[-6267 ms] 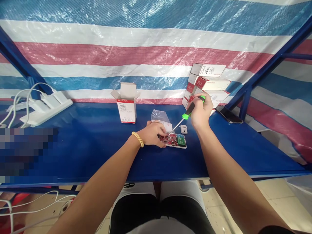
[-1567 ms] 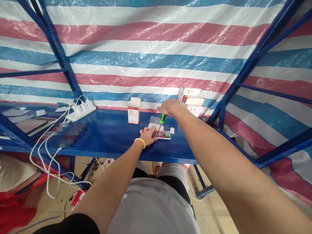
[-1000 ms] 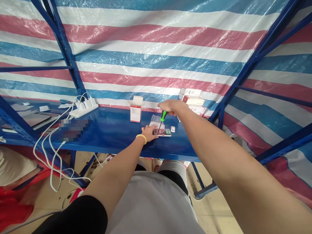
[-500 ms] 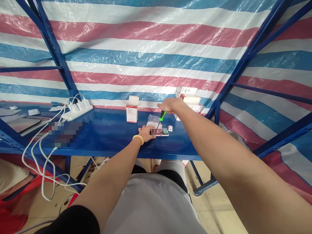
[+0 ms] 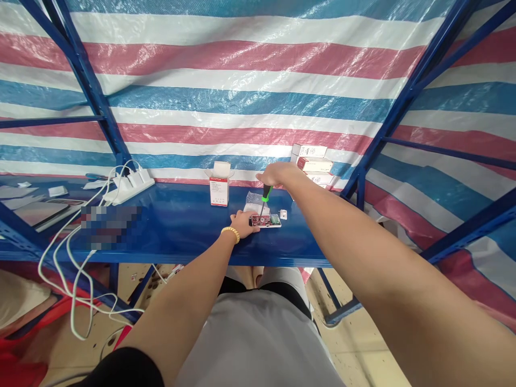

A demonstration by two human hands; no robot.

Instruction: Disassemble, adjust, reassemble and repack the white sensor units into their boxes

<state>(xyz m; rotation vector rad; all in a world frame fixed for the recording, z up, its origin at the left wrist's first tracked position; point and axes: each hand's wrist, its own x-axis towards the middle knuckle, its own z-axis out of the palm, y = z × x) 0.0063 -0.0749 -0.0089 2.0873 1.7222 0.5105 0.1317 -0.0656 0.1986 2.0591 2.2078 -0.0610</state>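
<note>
My right hand (image 5: 278, 174) grips a screwdriver (image 5: 265, 194) with a black and green handle. The shaft points down, nearly upright, and its tip meets a small red circuit board (image 5: 262, 220) set in a white case. Closed on the left end of that board is my left hand (image 5: 242, 224), which wears a yellow beaded bracelet (image 5: 231, 232) at the wrist. Just behind the board lies a clear plastic bag (image 5: 253, 199) with something white in or under it. A small white square part (image 5: 283, 214) sits to the board's right.
An upright white and red box (image 5: 219, 191) with raised flaps stands behind my left hand. Several small boxes (image 5: 315, 164) are stacked at the back right. A white power strip (image 5: 131, 188) with trailing cables (image 5: 66, 252) lies left on the blue table (image 5: 181, 215). Blue metal posts flank it.
The screwdriver stands more upright than before, and my right hand has shifted slightly left. My left hand stays on the board. The whole view has moved a little.
</note>
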